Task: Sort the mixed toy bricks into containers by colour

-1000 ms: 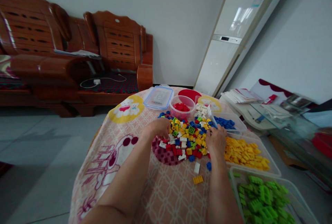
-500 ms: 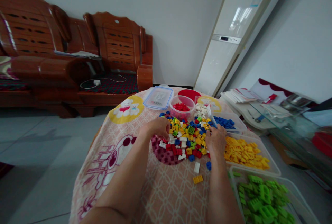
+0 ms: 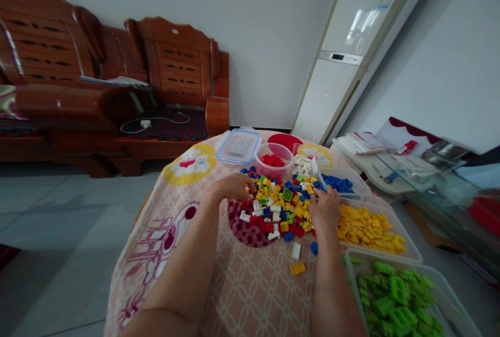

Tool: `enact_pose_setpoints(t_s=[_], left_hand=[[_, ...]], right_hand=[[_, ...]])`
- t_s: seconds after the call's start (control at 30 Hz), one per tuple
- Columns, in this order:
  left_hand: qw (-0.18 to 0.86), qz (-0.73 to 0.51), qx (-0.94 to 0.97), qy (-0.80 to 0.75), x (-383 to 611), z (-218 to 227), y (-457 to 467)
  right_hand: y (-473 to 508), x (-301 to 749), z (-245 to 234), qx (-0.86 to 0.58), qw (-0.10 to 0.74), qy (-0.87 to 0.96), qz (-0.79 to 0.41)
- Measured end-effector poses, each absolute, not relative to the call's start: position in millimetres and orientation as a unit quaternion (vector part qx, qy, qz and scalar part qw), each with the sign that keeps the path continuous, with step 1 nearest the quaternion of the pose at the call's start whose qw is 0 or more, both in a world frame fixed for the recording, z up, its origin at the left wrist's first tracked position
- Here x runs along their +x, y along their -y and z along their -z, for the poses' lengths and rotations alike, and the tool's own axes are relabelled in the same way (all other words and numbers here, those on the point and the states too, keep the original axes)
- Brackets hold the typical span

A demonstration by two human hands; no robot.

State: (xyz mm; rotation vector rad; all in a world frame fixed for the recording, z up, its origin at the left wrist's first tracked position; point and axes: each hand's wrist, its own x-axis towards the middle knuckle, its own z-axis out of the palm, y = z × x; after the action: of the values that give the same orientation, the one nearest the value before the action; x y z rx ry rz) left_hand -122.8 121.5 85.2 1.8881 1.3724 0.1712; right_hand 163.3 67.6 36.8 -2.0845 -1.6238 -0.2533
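A mixed pile of toy building bricks (image 3: 275, 210) in yellow, white, red, blue and green lies on the cloth. My left hand (image 3: 233, 186) is at the pile's left edge, its fingers curled down and closed together among the bricks; a bit of yellow shows at the fingertips. My right hand (image 3: 326, 208) rests at the pile's right side, beside the tub of yellow bricks (image 3: 365, 228), with its fingers bent inward. What either hand pinches is hidden. A white brick (image 3: 296, 251), a yellow brick (image 3: 298, 268) and a blue brick (image 3: 314, 248) lie apart in front.
Green bricks (image 3: 398, 295) fill a clear tub at the near right. Blue bricks (image 3: 336, 184) sit in another tub behind the yellow ones. A round tub (image 3: 274, 150) holds red bricks; white bricks (image 3: 303, 164) are beside it. A blue-rimmed lid (image 3: 238, 145) lies at the back.
My left hand has shifted slightly left and away from me along the pile's edge, uncovering some red and white bricks. The right hand stays nearly in place.
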Motion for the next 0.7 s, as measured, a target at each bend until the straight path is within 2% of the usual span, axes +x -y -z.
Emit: enact_pose_setpoints(t_s=[0.2, 0.7], left_hand=[[0.516, -0.115, 0.69, -0.494, -132.2, -81.7, -123.2], [0.577, -0.205, 0.637, -0.469, -143.8, -85.4, -121.4]], right_hand=[[-67.4, 164.2, -34.9, -0.757, 0.247, 0.597, 0.103], [-69.2, 166.7, -32.2, -0.75, 0.247, 0.604, 0.11]])
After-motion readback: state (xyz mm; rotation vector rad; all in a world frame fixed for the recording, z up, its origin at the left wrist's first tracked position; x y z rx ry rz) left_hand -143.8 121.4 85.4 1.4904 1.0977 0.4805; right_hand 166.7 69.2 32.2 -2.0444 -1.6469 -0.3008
